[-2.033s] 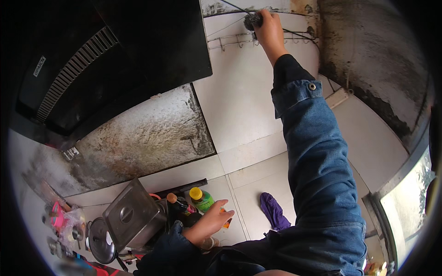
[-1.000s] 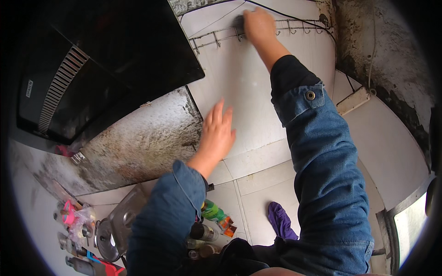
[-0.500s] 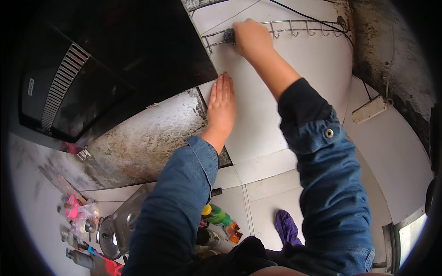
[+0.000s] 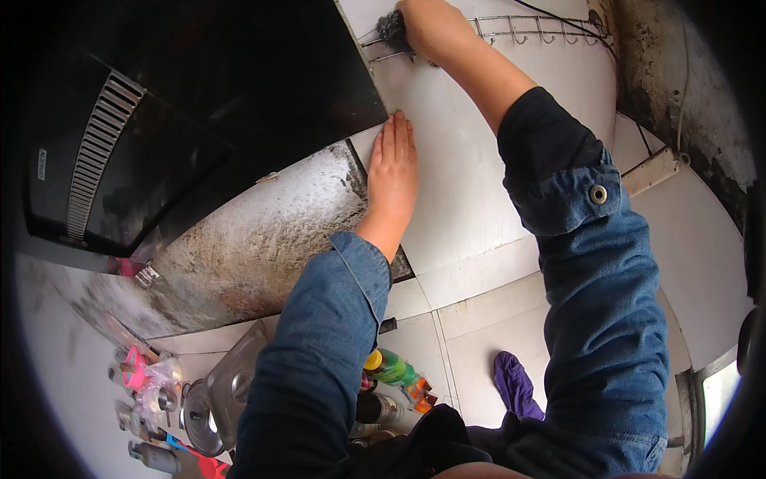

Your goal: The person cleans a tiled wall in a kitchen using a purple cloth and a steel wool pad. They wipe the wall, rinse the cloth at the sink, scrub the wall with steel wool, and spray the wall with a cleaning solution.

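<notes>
Right hand [image 4: 427, 28] gripping dark scrubber [image 4: 392, 26], green bottle [image 4: 392, 369] below

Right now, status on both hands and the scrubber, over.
Right hand shut on dark scrubber at the hook rail. Left hand flat, open on white wall tile. Black hood close left.
</notes>
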### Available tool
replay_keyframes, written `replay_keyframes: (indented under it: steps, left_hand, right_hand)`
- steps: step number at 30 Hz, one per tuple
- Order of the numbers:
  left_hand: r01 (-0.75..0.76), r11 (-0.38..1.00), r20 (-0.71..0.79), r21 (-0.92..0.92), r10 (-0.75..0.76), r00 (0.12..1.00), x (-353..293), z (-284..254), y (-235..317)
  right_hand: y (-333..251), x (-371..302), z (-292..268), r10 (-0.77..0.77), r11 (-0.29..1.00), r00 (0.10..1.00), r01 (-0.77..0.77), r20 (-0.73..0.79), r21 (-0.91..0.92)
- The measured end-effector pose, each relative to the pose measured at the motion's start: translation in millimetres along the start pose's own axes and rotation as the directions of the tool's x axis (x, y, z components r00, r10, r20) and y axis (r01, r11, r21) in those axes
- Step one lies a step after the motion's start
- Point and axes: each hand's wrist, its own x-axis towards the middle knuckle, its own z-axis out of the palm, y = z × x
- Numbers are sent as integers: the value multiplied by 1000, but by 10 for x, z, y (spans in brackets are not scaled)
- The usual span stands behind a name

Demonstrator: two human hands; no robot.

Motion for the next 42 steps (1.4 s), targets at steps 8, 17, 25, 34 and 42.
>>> replay_keyframes:
  steps: [8,17,25,34,42]
  left_hand:
    - [-40,999,-23,24,41,999,21,-33,3]
    - [54,990,94,-127,-42,995,-41,116,102]
    - [24,1000,234,5,-25,972,49,-156,132]
    - [64,997,238,-31,-55,970,51,-136,218]
    - [36,999,231,24,-41,972,57,-178,179]
  right_hand:
    - [511,178,115,114,991,981,-124,-154,-54]
    - [471,-36,132,-225,967,965,238,-136,94]
    - [1037,-375,-256,314,913,812,-115,-493,392]
    - [104,-999,417,-164,878,753,406,-637,255]
    - [675,-760,85,51,959,550,208,-834,195]
